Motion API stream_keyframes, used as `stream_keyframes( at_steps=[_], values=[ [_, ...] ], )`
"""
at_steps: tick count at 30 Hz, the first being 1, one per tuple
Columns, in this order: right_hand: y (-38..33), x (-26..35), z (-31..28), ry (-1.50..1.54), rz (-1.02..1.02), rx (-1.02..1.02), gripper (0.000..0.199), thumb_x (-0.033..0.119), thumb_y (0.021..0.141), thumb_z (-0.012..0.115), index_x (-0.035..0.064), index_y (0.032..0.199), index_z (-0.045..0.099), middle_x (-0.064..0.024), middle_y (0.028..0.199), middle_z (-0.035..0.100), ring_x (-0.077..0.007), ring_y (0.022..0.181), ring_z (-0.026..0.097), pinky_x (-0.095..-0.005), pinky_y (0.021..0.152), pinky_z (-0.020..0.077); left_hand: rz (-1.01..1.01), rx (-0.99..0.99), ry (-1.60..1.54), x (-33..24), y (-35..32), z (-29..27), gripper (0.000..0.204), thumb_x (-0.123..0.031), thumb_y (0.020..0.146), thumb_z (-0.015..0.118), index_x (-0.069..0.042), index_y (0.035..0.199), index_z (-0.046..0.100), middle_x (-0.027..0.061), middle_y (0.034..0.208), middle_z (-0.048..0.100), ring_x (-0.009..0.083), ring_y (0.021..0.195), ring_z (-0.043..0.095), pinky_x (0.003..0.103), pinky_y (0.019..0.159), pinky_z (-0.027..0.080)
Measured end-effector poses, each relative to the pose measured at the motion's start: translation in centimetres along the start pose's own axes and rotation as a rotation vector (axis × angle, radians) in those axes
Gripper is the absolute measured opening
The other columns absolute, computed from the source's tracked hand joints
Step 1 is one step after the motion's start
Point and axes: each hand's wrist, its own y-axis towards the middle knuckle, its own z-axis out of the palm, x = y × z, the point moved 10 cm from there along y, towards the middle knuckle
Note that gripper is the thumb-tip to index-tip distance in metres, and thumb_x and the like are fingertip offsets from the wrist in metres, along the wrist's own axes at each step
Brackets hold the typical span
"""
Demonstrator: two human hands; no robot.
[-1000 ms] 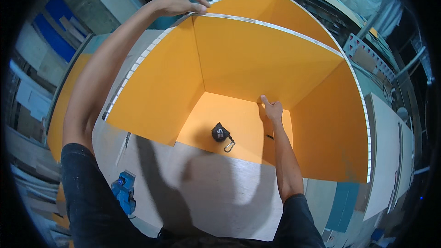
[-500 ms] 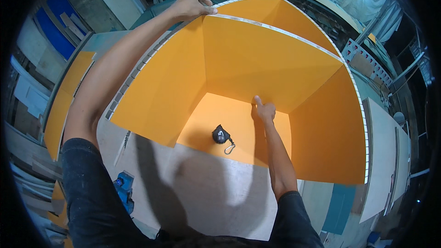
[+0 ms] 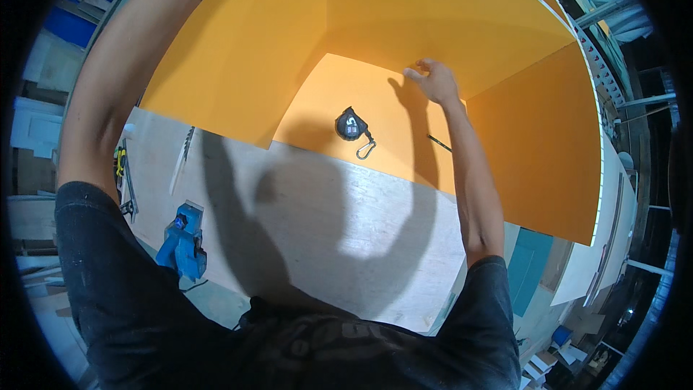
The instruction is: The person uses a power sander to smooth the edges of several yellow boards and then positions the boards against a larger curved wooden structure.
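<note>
A large orange panel box [image 3: 433,0] stands before me with its hollow side toward me. Beyond the upper edge of the picture, my left hand is out of view; only its forearm runs up along the box's left panel. Inside, my right hand [image 3: 437,83] is raised near the back panel, thumb and fingers apart and slightly bent, with nothing seen in it. A black tape measure [image 3: 351,124] with a metal carabiner [image 3: 367,148] lies on the orange bottom panel. Beside my right forearm, a thin dark stick like a pencil [image 3: 439,143] rests there, partly covered by the arm.
The box stands on a pale wooden work surface [image 3: 375,245]. At its left lie a blue power tool [image 3: 184,242], a saw-like blade [image 3: 182,160] and yellow-and-black hand tools [image 3: 123,173]. A teal board [image 3: 532,267] and white sheets [image 3: 613,238] are on the right.
The view has tipped downward, so the box's top edge and my left hand have left the picture. My right hand has changed from a raised thumb to loosely bent fingers. The pencil-like stick now shows.
</note>
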Motion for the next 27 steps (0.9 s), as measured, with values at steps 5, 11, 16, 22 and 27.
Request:
stream_keyframes(
  at_steps=[5,11,16,22,27],
  values=[
    [0.2,1.1,3.6,-0.197,0.092,0.074,0.05,0.054,0.087,0.073,0.008,0.107,0.076,-0.017,0.104,0.075,-0.0346,0.1,0.071,-0.0467,0.083,0.056,0.437,0.294,0.034,-9.1,-3.2,2.0,0.048,-0.042,0.087,0.073,0.002,0.108,0.07,0.0199,0.094,0.072,0.0345,0.096,0.068,0.044,0.085,0.052],
    [2.5,-0.9,7.4,-0.293,0.019,-0.213,0.042,0.047,0.092,0.07,0.0065,0.082,0.077,-0.0182,0.079,0.073,-0.0367,0.075,0.071,-0.0469,0.066,0.055,0.449,0.35,0.318,-10.3,-2.9,2.0,0.04,-0.033,0.082,0.076,0.004,0.088,0.064,0.0232,0.082,0.065,0.0428,0.084,0.064,0.05,0.074,0.048],
    [2.1,0.2,8.9,-0.287,0.101,-0.18,0.039,0.044,0.092,0.07,0.0072,0.082,0.077,-0.019,0.077,0.072,-0.0371,0.074,0.071,-0.0489,0.065,0.054,0.551,0.344,0.377,-9.4,-3.3,2.7,0.043,-0.036,0.084,0.075,0.004,0.092,0.064,0.0243,0.089,0.065,0.0424,0.09,0.062,0.051,0.079,0.047],
    [2.5,-2.5,8.9,-0.268,0.137,-0.211,0.033,0.041,0.089,0.072,0.0096,0.086,0.08,-0.0171,0.084,0.075,-0.0361,0.08,0.073,-0.048,0.072,0.0565,0.432,0.323,0.415,-10.3,-3.1,3.6,0.062,-0.052,0.089,0.07,0.005,0.111,0.064,0.0218,0.104,0.063,0.0392,0.106,0.057,0.05,0.092,0.045],
    [2.3,-1.8,8.6,-0.268,0.192,-0.21,0.032,0.039,0.09,0.072,0.0082,0.086,0.08,-0.016,0.091,0.076,-0.0325,0.086,0.074,-0.0446,0.073,0.0576,0.405,0.467,0.549,-11.0,-2.4,5.0,0.059,-0.044,0.087,0.075,0.0,0.124,0.062,0.0195,0.118,0.065,0.0354,0.116,0.059,0.046,0.097,0.046]
  ],
)
